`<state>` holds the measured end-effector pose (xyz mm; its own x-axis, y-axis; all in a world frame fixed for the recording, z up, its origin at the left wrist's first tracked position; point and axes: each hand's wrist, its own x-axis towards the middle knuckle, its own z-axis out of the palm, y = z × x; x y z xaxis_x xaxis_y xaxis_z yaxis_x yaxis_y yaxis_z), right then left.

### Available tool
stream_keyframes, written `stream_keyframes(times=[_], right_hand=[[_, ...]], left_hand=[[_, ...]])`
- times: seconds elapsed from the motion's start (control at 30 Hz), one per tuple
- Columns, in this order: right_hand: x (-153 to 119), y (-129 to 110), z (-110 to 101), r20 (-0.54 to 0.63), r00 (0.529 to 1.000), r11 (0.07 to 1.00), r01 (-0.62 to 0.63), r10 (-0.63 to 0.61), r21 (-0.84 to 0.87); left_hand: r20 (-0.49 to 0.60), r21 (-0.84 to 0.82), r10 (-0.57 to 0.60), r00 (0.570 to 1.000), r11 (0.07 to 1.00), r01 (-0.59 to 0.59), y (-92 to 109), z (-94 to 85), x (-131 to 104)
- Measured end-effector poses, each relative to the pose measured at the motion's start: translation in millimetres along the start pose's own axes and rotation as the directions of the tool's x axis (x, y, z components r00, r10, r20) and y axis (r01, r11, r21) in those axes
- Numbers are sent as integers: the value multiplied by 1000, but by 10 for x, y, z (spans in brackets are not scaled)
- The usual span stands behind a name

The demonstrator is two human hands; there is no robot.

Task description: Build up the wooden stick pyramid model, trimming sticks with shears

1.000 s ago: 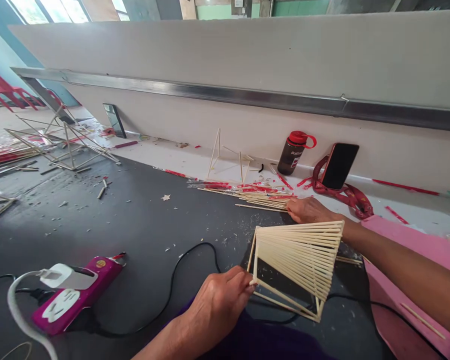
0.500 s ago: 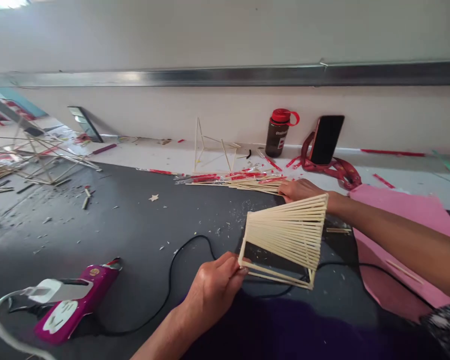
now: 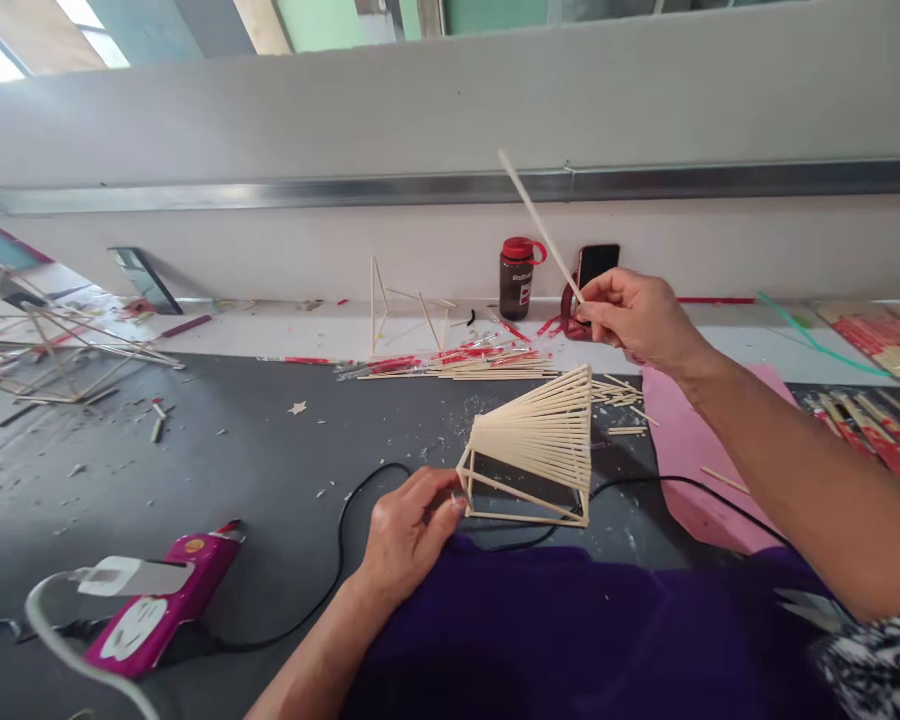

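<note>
One stick (image 3: pixel 538 221), pinched at lower end in right grip (image 3: pixel 637 318), slanting up and left from fingertips, above bench (image 3: pixel 270 510). One slatted frame (image 3: pixel 536 435), right of left grip (image 3: pixel 411 525); left corner held between thumb and fingers. Stick's lower tip hidden in fingers. Frame's contact with bench hard to make out. Phone (image 3: pixel 598 261) partly covered by right grip. Packet (image 3: pixel 879 335), far right, cut off at view's edge.

Loose sticks (image 3: pixel 495 369), a stick frame (image 3: pixel 536 432) and scattered scraps (image 3: pixel 77 470) suggest a craft workshop.
</note>
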<state>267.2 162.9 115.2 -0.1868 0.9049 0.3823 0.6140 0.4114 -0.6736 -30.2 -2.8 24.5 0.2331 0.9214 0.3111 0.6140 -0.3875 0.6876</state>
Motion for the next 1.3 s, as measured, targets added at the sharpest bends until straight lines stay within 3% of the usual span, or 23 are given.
stream_keyframes(times=[0.1, 0.2, 0.3, 0.43, 0.73, 0.9, 1.1, 1.3], right_hand=[[-427, -454, -83, -85, 996, 961, 16, 8, 277], [-956, -707, -63, 3, 1000, 956, -20, 20, 294], [-1442, -665, 31, 91, 996, 969, -35, 13, 243], [-1817, -364, 180, 85, 996, 989, -19, 7, 144], [-1969, 38, 127, 72, 997, 998, -30, 26, 54], [-2131, 165, 171, 115, 993, 999, -19, 15, 30], [-2176, 220, 299, 121, 993, 999, -3, -2, 47], [-2283, 413, 407, 163, 987, 1000, -9, 9, -1]], left_hand=[[-127, -48, -77, 989, 996, 72, -9, -17, -12], [-213, -116, -138, 967, 987, 115, 20, -37, -13], [-281, -178, -158, 947, 978, 111, 74, -61, -16], [-315, -207, -148, 937, 975, 85, 158, -102, 3], [-235, -186, -68, 970, 982, 24, 253, -307, 274], [-222, -158, -11, 975, 987, -25, 220, -256, 326], [-40, -155, 143, 989, 977, -148, 85, -259, 268], [-32, -111, 169, 985, 979, -172, -25, -210, 268]])
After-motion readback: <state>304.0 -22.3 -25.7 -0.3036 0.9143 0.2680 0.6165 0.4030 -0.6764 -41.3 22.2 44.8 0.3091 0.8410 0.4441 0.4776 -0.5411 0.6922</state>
